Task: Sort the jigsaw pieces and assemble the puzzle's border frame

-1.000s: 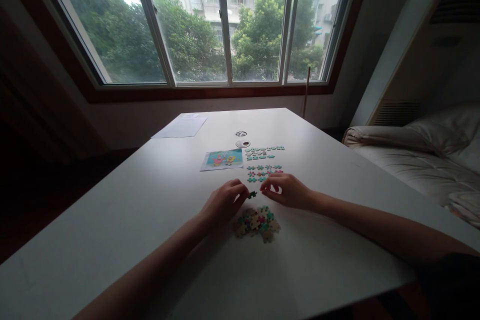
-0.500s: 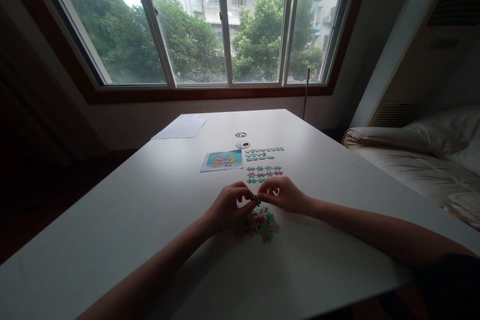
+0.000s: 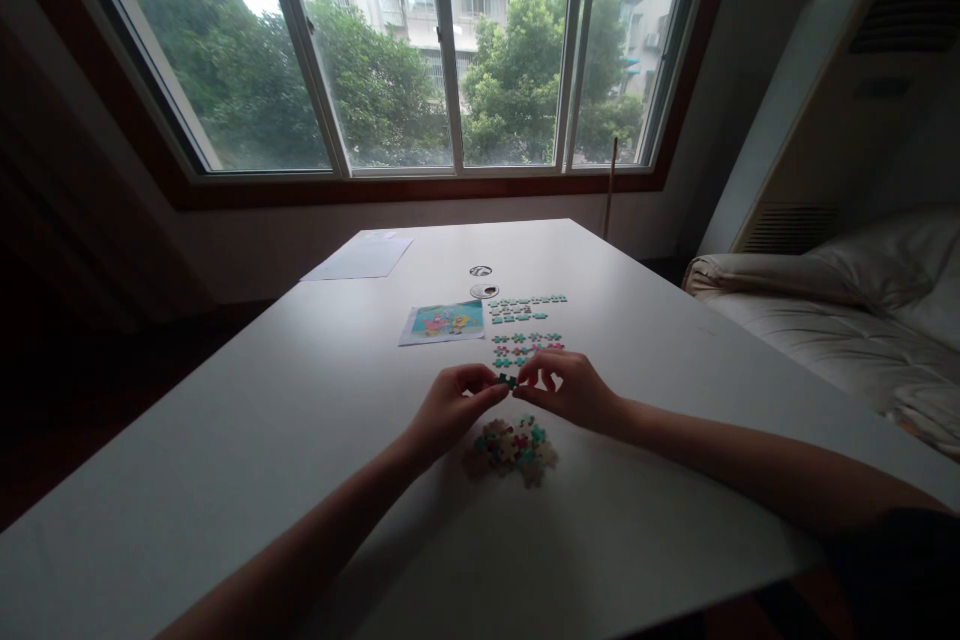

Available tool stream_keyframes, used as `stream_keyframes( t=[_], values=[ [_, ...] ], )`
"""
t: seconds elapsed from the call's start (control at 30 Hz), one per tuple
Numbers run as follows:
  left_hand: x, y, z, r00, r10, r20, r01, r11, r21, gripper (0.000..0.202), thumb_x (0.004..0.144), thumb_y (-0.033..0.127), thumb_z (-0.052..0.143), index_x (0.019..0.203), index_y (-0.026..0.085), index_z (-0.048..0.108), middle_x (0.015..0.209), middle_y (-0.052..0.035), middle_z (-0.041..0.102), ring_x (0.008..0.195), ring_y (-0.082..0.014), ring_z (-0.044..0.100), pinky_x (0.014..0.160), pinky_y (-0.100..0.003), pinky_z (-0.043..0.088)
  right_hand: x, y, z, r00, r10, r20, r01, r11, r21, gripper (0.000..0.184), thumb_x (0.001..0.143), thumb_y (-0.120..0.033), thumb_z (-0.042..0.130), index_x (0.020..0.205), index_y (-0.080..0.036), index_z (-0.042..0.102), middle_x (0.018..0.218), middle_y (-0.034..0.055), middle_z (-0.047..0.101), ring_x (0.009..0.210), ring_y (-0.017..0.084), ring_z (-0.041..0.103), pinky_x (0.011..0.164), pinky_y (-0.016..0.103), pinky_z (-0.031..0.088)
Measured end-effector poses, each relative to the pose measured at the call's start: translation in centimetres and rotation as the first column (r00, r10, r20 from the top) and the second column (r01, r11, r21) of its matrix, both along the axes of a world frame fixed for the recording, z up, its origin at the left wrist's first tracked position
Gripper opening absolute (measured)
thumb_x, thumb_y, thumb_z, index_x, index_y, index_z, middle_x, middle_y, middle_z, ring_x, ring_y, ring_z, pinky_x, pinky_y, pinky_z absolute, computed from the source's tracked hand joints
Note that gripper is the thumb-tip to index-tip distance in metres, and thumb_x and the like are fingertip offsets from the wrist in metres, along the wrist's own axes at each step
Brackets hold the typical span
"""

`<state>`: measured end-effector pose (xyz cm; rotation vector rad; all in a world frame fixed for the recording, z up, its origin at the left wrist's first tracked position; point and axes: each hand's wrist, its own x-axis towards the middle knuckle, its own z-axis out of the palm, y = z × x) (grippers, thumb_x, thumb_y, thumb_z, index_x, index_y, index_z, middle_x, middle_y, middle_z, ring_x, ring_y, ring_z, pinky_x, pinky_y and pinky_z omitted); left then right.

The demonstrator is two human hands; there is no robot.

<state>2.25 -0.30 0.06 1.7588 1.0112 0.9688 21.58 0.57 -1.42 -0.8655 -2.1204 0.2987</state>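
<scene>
My left hand (image 3: 450,408) and my right hand (image 3: 568,386) meet fingertip to fingertip over the white table (image 3: 300,440), both pinching a small dark green puzzle piece (image 3: 508,381) held just above the surface. Right below them lies a loose heap of puzzle pieces (image 3: 512,448) in beige, teal and pink. Just beyond the hands, sorted teal and pink pieces (image 3: 525,348) lie in short rows, with another row of teal pieces (image 3: 527,305) farther back.
A colourful cartoon picture card (image 3: 443,322) lies left of the rows. Two small round lids (image 3: 484,290) and a sheet of paper (image 3: 358,256) sit farther back. A cushioned sofa (image 3: 840,310) stands at the right, a large window (image 3: 442,40) behind.
My hands closed in on the green piece, dipped toward the heap, then rose slightly with the piece pinched between both.
</scene>
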Motion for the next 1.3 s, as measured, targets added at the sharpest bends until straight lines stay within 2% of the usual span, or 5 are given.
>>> stream_keyframes(
  t=[0.2,0.4,0.63,0.8,1.3],
  values=[
    [0.0,0.1,-0.1,0.999,0.001,-0.034,-0.001,1.0,-0.002,0.026,0.07,0.036,0.061,0.061,0.012,0.056,0.057,0.0027,0.049,0.056,-0.0104,0.043,0.053,-0.021,0.033,0.2,0.0,0.0,0.998,0.006,0.057,-0.016,0.983,0.185,0.012,0.08,-0.03,0.057,0.078,-0.019,0.063,0.065,-0.0008,0.061,0.054,0.007,0.049,0.059,0.022,0.04],
    [-0.2,0.2,-0.5,0.996,-0.032,-0.087,0.036,0.998,0.045,0.025,0.073,0.036,0.06,0.064,0.013,0.058,0.059,0.0013,0.053,0.057,-0.0111,0.046,0.053,-0.021,0.036,0.4,0.2,0.4,0.997,-0.026,0.076,0.006,0.969,0.247,0.013,0.081,-0.028,0.055,0.078,-0.019,0.064,0.063,-0.0007,0.061,0.054,0.008,0.05,0.059,0.022,0.04],
    [-1.9,0.4,-1.6,0.901,0.117,-0.417,0.067,0.914,0.401,0.013,0.078,0.023,0.053,0.071,0.016,0.062,0.071,-0.0019,0.057,0.061,-0.0121,0.049,0.058,-0.023,0.039,3.2,3.1,0.0,0.98,-0.198,0.024,0.178,0.921,0.346,0.017,0.082,-0.031,0.054,0.077,-0.018,0.064,0.06,-0.0009,0.06,0.048,0.007,0.047,0.058,0.022,0.038],
    [-2.5,0.5,-2.1,0.831,0.184,-0.526,0.109,0.872,0.477,0.012,0.079,0.019,0.05,0.074,0.018,0.061,0.077,-0.0031,0.057,0.067,-0.0139,0.051,0.06,-0.023,0.04,5.4,5.4,-1.2,0.949,-0.303,0.083,0.247,0.884,0.397,0.019,0.084,-0.032,0.052,0.08,-0.019,0.065,0.061,-0.001,0.062,0.048,0.007,0.048,0.06,0.023,0.037],
    [-2.6,0.5,-2.2,0.809,0.18,-0.56,0.141,0.865,0.481,0.012,0.08,0.018,0.049,0.074,0.018,0.06,0.077,-0.0031,0.057,0.067,-0.0141,0.051,0.06,-0.023,0.04,5.8,5.9,-1.0,0.928,-0.345,0.144,0.292,0.909,0.298,0.02,0.083,-0.033,0.051,0.083,-0.02,0.066,0.068,-0.0001,0.064,0.052,0.009,0.051,0.06,0.023,0.038]
  ],
)
